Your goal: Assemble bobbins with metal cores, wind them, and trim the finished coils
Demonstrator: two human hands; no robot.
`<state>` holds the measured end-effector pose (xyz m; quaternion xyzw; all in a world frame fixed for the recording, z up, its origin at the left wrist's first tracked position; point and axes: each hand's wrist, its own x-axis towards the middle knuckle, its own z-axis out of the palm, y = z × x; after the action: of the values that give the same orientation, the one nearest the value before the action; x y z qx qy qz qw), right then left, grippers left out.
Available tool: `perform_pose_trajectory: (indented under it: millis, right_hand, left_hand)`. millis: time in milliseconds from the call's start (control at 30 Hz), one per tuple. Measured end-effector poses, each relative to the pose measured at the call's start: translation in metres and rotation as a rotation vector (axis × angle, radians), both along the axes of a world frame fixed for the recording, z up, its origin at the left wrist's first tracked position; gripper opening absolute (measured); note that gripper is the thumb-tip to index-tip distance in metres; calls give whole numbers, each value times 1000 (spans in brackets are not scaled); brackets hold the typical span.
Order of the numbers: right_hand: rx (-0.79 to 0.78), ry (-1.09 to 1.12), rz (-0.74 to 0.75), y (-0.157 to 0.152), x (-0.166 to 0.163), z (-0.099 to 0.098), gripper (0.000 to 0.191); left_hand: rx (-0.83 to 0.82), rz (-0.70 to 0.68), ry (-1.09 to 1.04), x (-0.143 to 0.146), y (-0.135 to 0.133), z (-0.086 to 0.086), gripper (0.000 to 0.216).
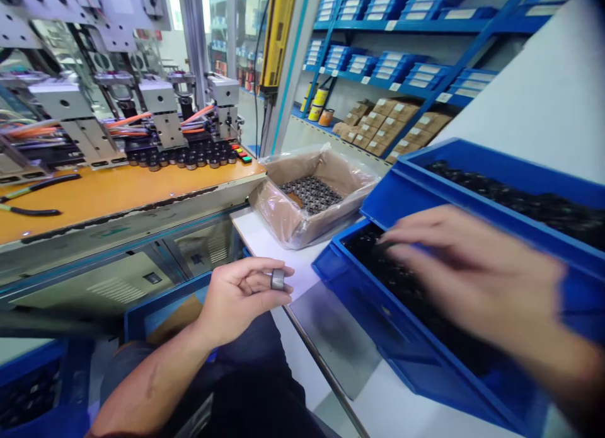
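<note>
My left hand [248, 287] is closed in a pinch on a short grey metal ring [277, 279], held upright between thumb and fingers above the edge of the white table. My right hand [454, 268], smeared by motion, is over the front blue bin [363, 287], which is filled with small black parts [401, 277]. Its thumb and fingers are brought together; something dark shows at the fingertips, too blurred to name. Behind it stands a second blue bin [401, 186] with more black parts [529, 201].
A plastic-lined cardboard box [288, 220] holds many small metal parts. On the orange bench [189, 186] at left are black-topped parts [189, 157], pliers [33, 198] and machine fixtures [161, 104]. A grey plate [335, 331] lies on the white table [302, 274]. Shelves with blue trays [387, 66] stand behind.
</note>
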<state>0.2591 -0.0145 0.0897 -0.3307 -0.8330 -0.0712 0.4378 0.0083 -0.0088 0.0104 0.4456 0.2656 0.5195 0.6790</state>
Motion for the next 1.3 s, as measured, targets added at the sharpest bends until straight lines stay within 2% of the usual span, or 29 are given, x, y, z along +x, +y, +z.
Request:
perform_pose_trajectory:
  millis: [100, 200, 300, 467, 633, 933, 1100, 1167, 1200, 1300]
  right_hand:
    - [-228, 49, 147, -11, -27, -26, 14]
    - [-262, 155, 263, -15, -48, -48, 14]
    - [-256, 169, 282, -14, -50, -56, 15]
    - [-186, 128, 266, -13, -40, -57, 21]
    - [-110, 42, 278, -14, -35, -59, 32]
    - [58, -60, 193, -14, -39, -61, 18]
    - [249, -121, 185, -13, -39, -64, 26]
    - [215, -119, 175, -15, -39, -66, 24]
    - [171, -99, 169, -17, -39, -67, 24]
    - [38, -17, 198, -21, -40, -67, 25]
  left_hand:
    - [8, -59, 34, 9, -6, 2, 35]
    - [24, -85, 66, 14, -11, 1, 37]
    - [12, -97, 45, 17, -13, -1, 38]
    - [15, -123, -53, 23, -13, -4, 40]
    - [44, -73, -23, 23, -14, -4, 39]
    - [48, -18, 49, 23, -16, -1, 39]
    - [116, 85, -22, 35, -25, -6, 35]
    - [217, 150, 44, 34, -24, -6, 42]
    - [321, 194, 117, 32, -22, -5, 45]
    - [763, 311, 389, 21, -15, 0, 44]
